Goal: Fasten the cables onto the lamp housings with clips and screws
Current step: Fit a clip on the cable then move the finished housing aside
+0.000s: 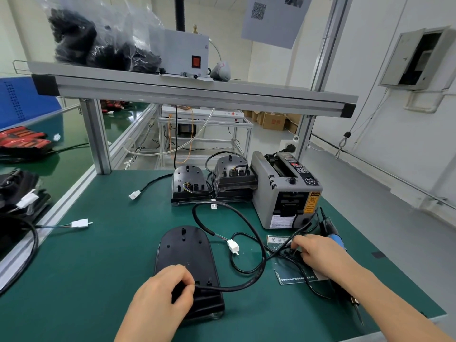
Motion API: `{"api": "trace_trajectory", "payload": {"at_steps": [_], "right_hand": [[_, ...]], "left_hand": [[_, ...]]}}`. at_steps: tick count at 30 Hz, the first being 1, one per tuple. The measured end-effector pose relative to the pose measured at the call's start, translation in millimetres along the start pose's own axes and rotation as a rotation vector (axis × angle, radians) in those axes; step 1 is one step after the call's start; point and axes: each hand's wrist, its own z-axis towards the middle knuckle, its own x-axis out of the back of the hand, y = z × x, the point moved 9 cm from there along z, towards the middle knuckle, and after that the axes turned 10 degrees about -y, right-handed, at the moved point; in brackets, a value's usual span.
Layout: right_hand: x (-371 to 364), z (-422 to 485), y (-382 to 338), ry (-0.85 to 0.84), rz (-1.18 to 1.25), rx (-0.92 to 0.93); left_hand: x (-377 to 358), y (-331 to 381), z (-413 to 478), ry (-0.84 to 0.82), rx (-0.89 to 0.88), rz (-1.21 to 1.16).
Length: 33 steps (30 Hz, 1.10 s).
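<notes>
A black lamp housing (185, 253) lies flat on the green mat in front of me. My left hand (162, 292) pinches the black cable (249, 228) where it enters the housing's near end. The cable loops away and ends in a white connector (233, 246). My right hand (318, 255) rests to the right, fingertips on small black clips (290, 251) lying on a clear plastic bag (293, 272). An electric screwdriver (336, 243) with a blue grip lies under my right wrist, its bit pointing toward me.
Two more housings (190, 183) with cables stand at the back beside a grey tape dispenser (283, 191). Loose white connectors (134, 194) lie to the left. An aluminium frame post (98, 141) and shelf (197, 92) rise behind. The table's right edge is close to my right arm.
</notes>
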Motion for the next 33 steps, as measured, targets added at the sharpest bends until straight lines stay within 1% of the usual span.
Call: {"api": "trace_trajectory", "payload": {"at_steps": [3,6,7,10,12,16,19,24,29,31,33], "right_hand": [[2,-3,0,0.007,0.088,-0.014],[-1,-8,3,-0.038,0.232,-0.050],[-3,-9,6,-0.050,0.325,-0.074],[-8,-18,13,-0.077,0.739,-0.146],[-10,-25,13,-0.088,0.969,-0.170],[-6,-40,2,-0.067,1.330,-0.171],[6,-53,-23,-0.061,1.527,-0.120],[27,-76,-94,-0.068,1.672,0.053],[40,-89,-145,-0.023,1.711,0.108],[40,-90,-162,-0.016,1.644,0.120],[38,-87,-172,0.028,1.461,0.105]], "left_hand": [[1,0,0,0.005,0.006,-0.003],[2,0,0,0.013,0.009,-0.008],[2,0,1,0.012,0.011,-0.005],[2,2,2,0.000,0.006,0.001],[1,3,2,-0.012,-0.005,-0.007],[0,-1,2,-0.017,-0.006,-0.013],[-2,-5,2,-0.018,-0.003,-0.013],[-2,-6,2,-0.005,-0.009,-0.012],[0,-5,3,0.001,-0.007,-0.008],[2,-3,2,0.008,-0.004,-0.006],[4,-1,2,0.013,-0.001,0.009]]}}
